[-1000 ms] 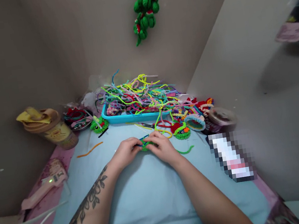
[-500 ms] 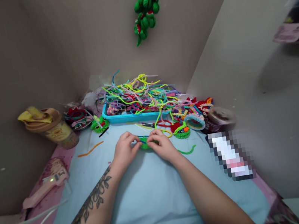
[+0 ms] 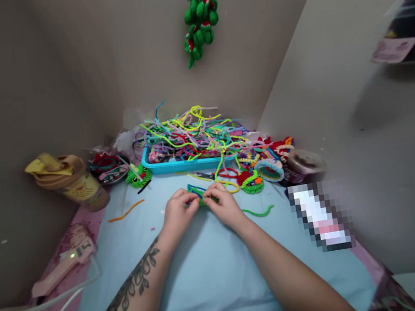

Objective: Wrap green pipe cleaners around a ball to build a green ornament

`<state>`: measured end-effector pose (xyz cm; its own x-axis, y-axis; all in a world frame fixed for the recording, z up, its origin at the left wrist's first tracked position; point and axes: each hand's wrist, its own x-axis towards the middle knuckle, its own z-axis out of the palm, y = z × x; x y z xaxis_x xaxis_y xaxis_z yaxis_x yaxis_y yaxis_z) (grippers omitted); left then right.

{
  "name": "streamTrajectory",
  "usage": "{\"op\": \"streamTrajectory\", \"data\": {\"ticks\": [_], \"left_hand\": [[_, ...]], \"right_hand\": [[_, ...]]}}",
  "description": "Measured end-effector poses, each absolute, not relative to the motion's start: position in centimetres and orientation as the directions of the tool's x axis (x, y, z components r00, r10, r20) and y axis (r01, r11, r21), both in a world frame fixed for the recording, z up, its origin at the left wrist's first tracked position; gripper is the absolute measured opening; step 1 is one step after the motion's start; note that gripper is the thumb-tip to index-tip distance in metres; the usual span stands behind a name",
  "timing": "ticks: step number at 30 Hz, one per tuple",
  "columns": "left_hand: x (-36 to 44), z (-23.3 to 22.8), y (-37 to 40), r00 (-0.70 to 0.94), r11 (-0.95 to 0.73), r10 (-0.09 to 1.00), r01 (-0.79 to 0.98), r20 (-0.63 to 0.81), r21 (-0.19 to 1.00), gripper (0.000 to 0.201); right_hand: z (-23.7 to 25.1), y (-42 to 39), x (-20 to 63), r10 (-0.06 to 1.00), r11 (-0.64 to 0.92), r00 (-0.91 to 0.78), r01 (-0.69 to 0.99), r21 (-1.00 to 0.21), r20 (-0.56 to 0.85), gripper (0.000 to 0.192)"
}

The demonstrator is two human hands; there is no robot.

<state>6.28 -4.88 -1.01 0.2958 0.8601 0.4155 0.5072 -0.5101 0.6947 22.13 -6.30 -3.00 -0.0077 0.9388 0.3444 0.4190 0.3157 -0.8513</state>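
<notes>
Between my fingertips is a small piece of bent green and blue pipe cleaner (image 3: 194,188), partly covered by my fingers. My left hand (image 3: 179,210) pinches its left side, and my right hand (image 3: 223,203) pinches the right side close by. Just beyond my right hand lie yellow-handled scissors (image 3: 233,186) and red-handled scissors (image 3: 228,172). To the right are a coiled green pipe-cleaner figure (image 3: 252,188) with red and orange parts and a loose green pipe cleaner (image 3: 261,213).
A blue tray (image 3: 189,165) heaped with coloured pipe cleaners stands at the back. On the left are a tumbler (image 3: 84,188), a green frog-like figure (image 3: 138,177), an orange pipe cleaner (image 3: 126,211) and a pink glue gun (image 3: 63,265) with its cable. A pixelated device (image 3: 320,219) lies right.
The green and blue piece has turned in my fingers, showing more blue at its upper left. My left hand has shifted slightly right and down. The view has moved a little.
</notes>
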Motion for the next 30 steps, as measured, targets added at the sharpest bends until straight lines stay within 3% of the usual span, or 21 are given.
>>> {"op": "streamTrajectory", "data": {"ticks": [6,11,17,25,30], "left_hand": [[6.0,-1.1,-5.1,0.425,-0.671,0.712,0.645,0.558,0.365,0.018],[6.1,-1.4,-5.1,0.449,-0.668,0.696,0.692,0.56,0.275,0.02],[6.7,-1.4,-5.2,0.441,-0.611,0.769,0.719,0.463,0.33,0.017],[6.8,-1.7,-4.4,0.343,-0.498,0.867,0.609,0.361,0.618,0.012],[6.5,-2.1,-3.9,0.286,-0.457,0.889,0.524,0.357,0.719,0.014]], "right_hand": [[-3.3,-6.2,22.1,0.932,0.326,-0.012,0.467,-0.822,0.363,0.008],[-3.4,-6.3,21.8,0.93,0.307,0.026,0.489,-0.817,0.366,0.009],[-3.3,-6.5,21.5,0.923,0.307,0.033,0.533,-0.788,0.383,0.011],[-3.2,-6.6,21.2,0.911,0.324,0.03,0.561,-0.762,0.41,0.01],[-2.9,-6.8,21.3,0.909,0.339,0.025,0.534,-0.774,0.415,0.01]]}}
